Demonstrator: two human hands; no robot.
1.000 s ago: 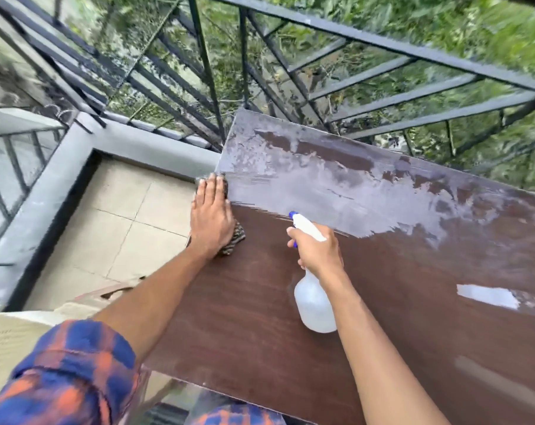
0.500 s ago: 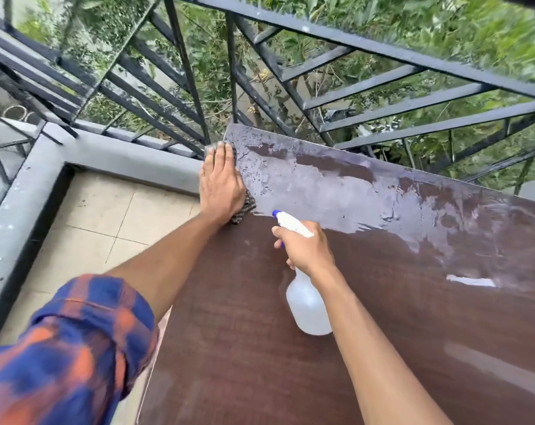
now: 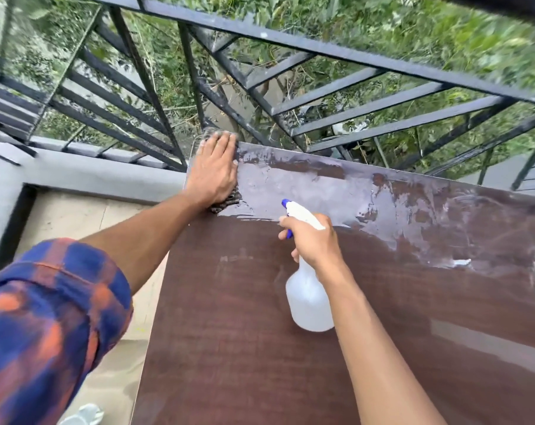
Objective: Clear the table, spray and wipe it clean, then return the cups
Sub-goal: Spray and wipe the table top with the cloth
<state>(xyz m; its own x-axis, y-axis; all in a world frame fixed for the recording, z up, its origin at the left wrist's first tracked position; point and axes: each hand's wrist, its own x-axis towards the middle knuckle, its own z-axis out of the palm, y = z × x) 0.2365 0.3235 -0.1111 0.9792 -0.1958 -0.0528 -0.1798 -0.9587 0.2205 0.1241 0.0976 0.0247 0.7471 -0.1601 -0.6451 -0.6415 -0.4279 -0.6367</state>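
Note:
A brown wooden table fills the lower right of the head view; its far strip glistens wet. My left hand lies flat with straight fingers on a dark patterned cloth at the table's far left corner, the cloth poking out beyond the fingertips and by the wrist. My right hand grips the neck of a translucent white spray bottle with a white head and blue nozzle, held over the middle of the table. No cups are in view.
A black metal railing runs along the table's far side, with greenery beyond. A grey ledge and beige tiled floor lie to the left. A pale object sits on the floor at the bottom left.
My left hand has pushed the cloth along the table's left edge away from me, up to the far corner. The right hand has kept hold of the spray bottle.

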